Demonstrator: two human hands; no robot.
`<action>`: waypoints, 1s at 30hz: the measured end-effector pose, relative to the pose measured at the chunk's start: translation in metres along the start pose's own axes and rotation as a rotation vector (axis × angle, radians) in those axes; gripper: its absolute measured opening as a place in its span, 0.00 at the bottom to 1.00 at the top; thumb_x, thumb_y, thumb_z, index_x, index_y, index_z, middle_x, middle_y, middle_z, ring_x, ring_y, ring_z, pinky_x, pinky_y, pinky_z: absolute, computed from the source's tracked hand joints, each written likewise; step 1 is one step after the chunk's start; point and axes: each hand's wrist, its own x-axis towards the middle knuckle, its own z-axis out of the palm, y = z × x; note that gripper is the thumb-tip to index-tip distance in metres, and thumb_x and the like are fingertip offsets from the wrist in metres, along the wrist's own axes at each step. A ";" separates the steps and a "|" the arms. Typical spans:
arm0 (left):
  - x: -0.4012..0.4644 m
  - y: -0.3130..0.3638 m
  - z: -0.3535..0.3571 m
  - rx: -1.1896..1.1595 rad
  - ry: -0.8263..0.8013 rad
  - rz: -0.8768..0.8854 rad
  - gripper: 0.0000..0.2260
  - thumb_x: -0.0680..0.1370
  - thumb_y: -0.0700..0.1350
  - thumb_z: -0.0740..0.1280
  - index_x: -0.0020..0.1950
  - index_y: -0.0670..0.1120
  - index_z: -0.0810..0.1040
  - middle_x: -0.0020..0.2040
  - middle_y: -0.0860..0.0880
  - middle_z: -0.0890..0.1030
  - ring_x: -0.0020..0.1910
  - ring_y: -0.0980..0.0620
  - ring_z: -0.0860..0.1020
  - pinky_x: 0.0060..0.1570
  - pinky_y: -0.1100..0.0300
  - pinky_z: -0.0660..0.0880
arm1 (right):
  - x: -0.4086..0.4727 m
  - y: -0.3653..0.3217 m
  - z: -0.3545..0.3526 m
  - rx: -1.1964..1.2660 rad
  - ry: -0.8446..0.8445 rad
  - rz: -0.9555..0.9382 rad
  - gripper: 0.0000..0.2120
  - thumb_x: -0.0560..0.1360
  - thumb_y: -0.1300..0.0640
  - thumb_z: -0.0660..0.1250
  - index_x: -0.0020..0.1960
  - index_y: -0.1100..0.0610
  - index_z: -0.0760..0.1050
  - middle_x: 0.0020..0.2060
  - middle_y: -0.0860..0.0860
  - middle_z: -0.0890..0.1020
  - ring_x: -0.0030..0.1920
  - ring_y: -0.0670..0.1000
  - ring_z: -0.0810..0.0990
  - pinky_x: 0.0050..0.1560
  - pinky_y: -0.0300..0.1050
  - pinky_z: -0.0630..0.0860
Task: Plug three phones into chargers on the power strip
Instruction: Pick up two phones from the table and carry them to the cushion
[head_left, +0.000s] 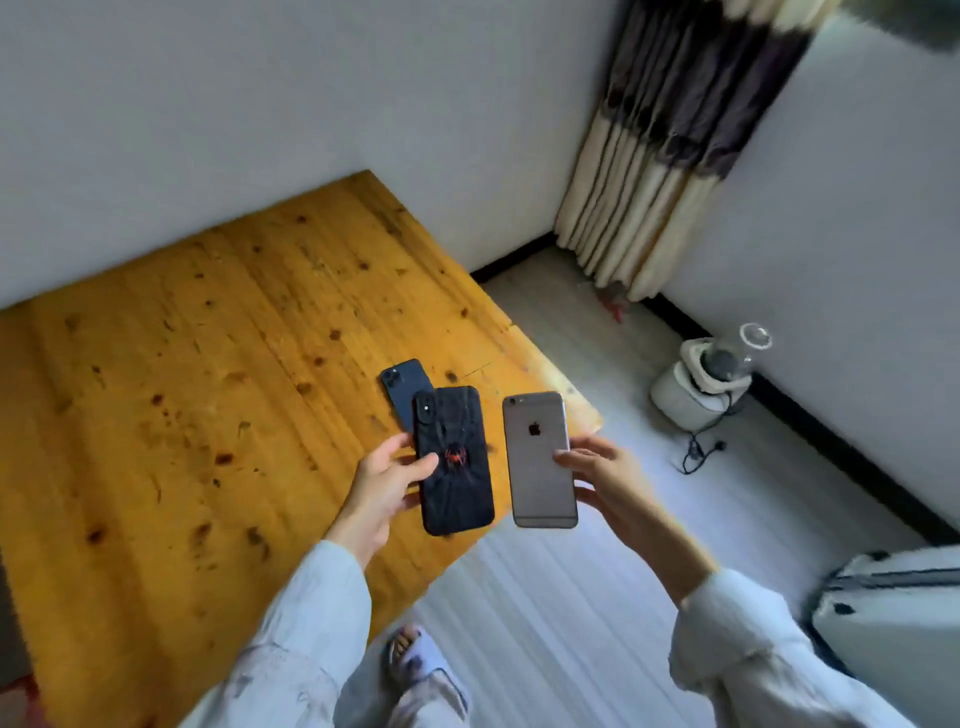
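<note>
My left hand (387, 480) holds a black phone (454, 460) with a red spider emblem on its back, raised over the near right corner of the wooden table (182, 389). A dark blue phone (402, 384) sticks out behind the black one; whether it lies on the table or is also in my left hand I cannot tell. My right hand (597, 475) grips a grey phone (540, 460) with its back up, held beyond the table's right edge. No power strip or charger is in view.
A white appliance with a clear jug (704, 376) and a trailing black cord (698, 449) stands on the floor by the right wall. A striped curtain (670, 140) hangs in the corner. A white case (893, 613) sits at lower right. My slippered foot (415, 660) is below.
</note>
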 end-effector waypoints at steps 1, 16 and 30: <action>-0.005 0.004 0.023 0.032 -0.046 0.032 0.12 0.75 0.36 0.66 0.55 0.48 0.73 0.44 0.51 0.81 0.41 0.54 0.80 0.35 0.62 0.76 | -0.011 -0.002 -0.023 0.030 0.033 -0.023 0.05 0.74 0.67 0.63 0.49 0.61 0.75 0.44 0.58 0.80 0.42 0.53 0.77 0.38 0.42 0.74; -0.158 -0.058 0.430 0.342 -0.694 0.207 0.12 0.74 0.34 0.65 0.56 0.46 0.75 0.42 0.45 0.82 0.39 0.52 0.80 0.35 0.63 0.78 | -0.232 0.095 -0.413 0.377 0.672 -0.265 0.04 0.73 0.64 0.66 0.46 0.58 0.76 0.41 0.54 0.81 0.37 0.49 0.78 0.33 0.38 0.73; -0.350 -0.217 0.806 0.624 -1.353 0.154 0.12 0.75 0.37 0.66 0.55 0.50 0.77 0.42 0.51 0.84 0.41 0.55 0.82 0.37 0.63 0.76 | -0.437 0.249 -0.691 0.693 1.364 -0.319 0.04 0.74 0.61 0.66 0.43 0.54 0.77 0.42 0.52 0.81 0.43 0.50 0.78 0.43 0.45 0.73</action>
